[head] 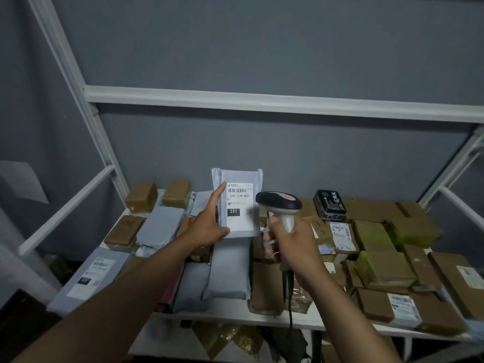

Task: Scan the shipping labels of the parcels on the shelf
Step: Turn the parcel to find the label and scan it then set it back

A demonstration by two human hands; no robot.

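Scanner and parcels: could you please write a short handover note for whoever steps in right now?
Left hand holds a grey mailer upright above the shelf, its shipping label facing you.
Right hand grips the corded scanner, head close beside that label.
Whether this label has registered cannot be seen.
Left: the other grey mailers and brown boxes lying on the shelf; which are already scanned is not visible.

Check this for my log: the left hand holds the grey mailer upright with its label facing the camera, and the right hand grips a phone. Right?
Not quite. The head view shows the right hand gripping a handheld barcode scanner, not a phone. The left hand does hold the grey mailer upright, label facing the camera.
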